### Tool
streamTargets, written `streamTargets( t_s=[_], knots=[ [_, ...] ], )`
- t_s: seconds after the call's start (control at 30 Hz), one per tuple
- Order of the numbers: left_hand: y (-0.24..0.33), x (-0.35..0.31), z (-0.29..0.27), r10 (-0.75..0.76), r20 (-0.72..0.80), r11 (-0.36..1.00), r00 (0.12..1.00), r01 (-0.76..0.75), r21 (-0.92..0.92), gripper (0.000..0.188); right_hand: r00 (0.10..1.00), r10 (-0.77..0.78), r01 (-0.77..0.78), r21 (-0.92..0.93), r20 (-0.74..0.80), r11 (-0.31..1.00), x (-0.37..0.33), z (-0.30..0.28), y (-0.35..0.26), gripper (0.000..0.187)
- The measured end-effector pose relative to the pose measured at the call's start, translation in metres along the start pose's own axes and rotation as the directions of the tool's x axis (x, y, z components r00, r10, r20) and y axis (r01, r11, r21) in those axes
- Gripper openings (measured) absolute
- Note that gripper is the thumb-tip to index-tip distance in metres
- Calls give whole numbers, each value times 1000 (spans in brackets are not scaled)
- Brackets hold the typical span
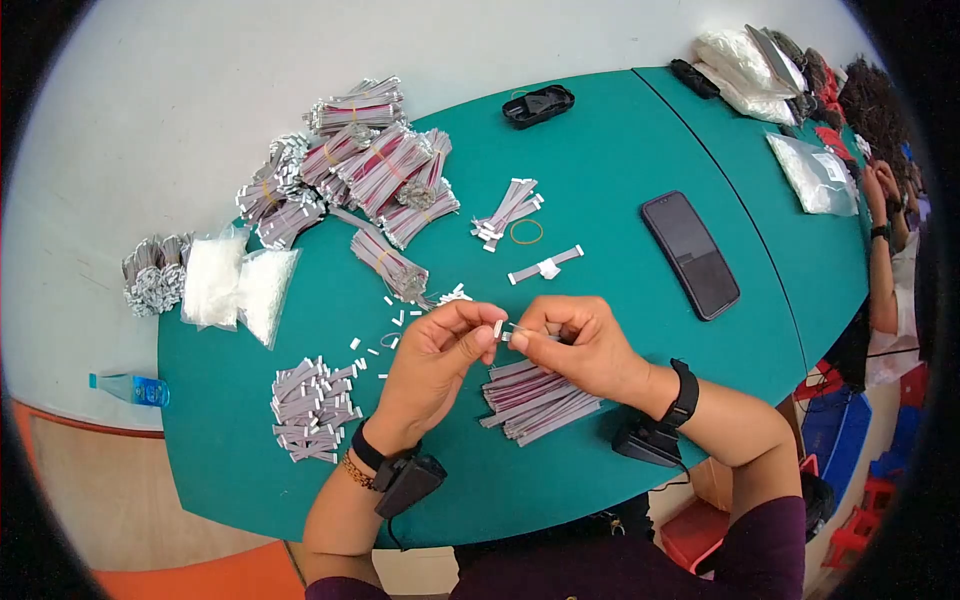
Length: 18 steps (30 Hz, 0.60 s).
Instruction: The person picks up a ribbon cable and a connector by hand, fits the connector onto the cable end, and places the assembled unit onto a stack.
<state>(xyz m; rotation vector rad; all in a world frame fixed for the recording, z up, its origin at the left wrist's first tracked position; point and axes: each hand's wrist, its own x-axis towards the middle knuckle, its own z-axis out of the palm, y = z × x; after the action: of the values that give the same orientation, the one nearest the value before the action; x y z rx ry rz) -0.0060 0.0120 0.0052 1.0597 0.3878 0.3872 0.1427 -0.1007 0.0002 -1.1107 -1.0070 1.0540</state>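
Observation:
My left hand pinches a small white plastic connector between thumb and fingertips. Close against it, my right hand is also closed in a pinch; a thin pale end shows at its fingertips, and the rest is hidden by the fingers. Under my right hand lies a stack of grey ribbon cables with purple-red strands. Loose white connectors are scattered beside my left hand. Left of my left wrist sits a heap of short ribbon cables with white connectors on their ends.
Rubber-banded cable bundles pile up at the far left of the green table. Bags of white parts and a bottle stand left. A phone lies right. Another person's arm reaches in at the far right.

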Motion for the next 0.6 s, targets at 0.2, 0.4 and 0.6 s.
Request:
streamTargets(
  t_s=[0.2,0.4,0.6],
  knots=[
    [0,-1,3,7,1,1000,1000,-7,-16,20,1000,13,-13,5,4,1000,0,0,0,14],
    [0,-1,3,-1,23,1000,1000,1,-31,20,1000,14,-14,3,3,1000,0,0,0,14],
    [0,-2,2,1,28,1000,1000,0,-24,20,999,41,-42,-17,-5,999,-1,2,-6,16]
  ],
)
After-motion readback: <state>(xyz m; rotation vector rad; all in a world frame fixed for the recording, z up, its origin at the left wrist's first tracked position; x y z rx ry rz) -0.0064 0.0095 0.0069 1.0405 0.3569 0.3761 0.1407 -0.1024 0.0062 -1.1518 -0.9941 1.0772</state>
